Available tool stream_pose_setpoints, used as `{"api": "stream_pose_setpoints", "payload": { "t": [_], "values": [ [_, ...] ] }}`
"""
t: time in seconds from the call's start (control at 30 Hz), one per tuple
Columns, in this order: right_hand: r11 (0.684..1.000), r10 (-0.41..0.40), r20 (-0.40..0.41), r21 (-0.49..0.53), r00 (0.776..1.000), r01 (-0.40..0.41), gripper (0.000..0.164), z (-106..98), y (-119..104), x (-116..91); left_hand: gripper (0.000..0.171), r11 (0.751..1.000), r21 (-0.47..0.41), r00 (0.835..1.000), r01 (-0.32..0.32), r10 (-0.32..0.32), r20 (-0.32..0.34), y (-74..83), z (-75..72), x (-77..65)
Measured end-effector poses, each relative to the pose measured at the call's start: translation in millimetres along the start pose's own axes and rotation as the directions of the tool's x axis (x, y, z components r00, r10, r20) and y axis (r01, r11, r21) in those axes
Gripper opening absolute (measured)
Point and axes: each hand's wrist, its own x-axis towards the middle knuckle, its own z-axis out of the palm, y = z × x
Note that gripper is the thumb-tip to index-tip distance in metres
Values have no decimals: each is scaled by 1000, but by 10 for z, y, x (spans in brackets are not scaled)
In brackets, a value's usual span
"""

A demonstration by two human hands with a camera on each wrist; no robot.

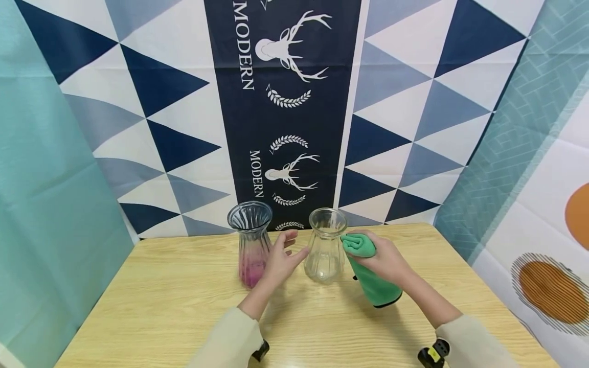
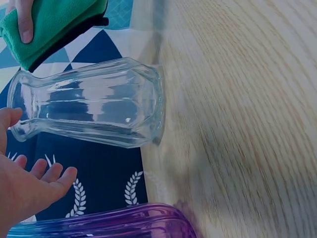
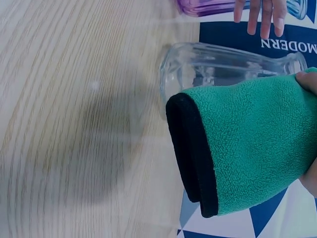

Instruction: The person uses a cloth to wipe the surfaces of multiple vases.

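Observation:
A clear glass vase [image 1: 324, 258] with a flared rim stands upright on the wooden table, between my two hands. My left hand [image 1: 281, 259] is in the air beside it, fingers spread and slightly bent, holding nothing; in the left wrist view its thumb overlaps the vase's rim. To the right, my right hand [image 1: 382, 258] grips a folded green cloth [image 1: 378, 287] with black edging, which hangs down next to the clear vase. Behind the left hand stands a second glass vase [image 1: 250, 245], bluish at the top and pink-purple toward its base.
The light wooden table [image 1: 184, 306] ends at a back wall [image 1: 184, 128] hung with a patterned triangle and deer-head covering. A teal curtain [image 1: 41, 179] closes off the left side, and a patterned sheet [image 1: 529, 230] hangs at the right.

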Motion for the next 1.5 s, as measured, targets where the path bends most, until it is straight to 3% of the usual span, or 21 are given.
{"api": "stream_pose_setpoints", "payload": {
  "t": [0.57,0.83,1.13,1.37,1.5],
  "values": [
    [997,82,-133,14,988,-81,51,117,193,61,74,1000,-3,997,5,-5,76,-37,211,114],
    [994,108,-149,31,983,-105,52,192,222,97,83,999,38,996,-14,10,92,-51,365,220],
    [989,140,-164,68,976,-130,52,287,205,129,81,994,98,993,46,-56,104,-85,460,274],
    [985,164,-170,88,972,-151,51,341,171,128,75,986,169,992,1,-22,121,-86,469,285],
    [988,148,-149,75,978,-138,52,369,168,118,74,982,187,994,10,-30,109,-82,471,275]
  ]
}}
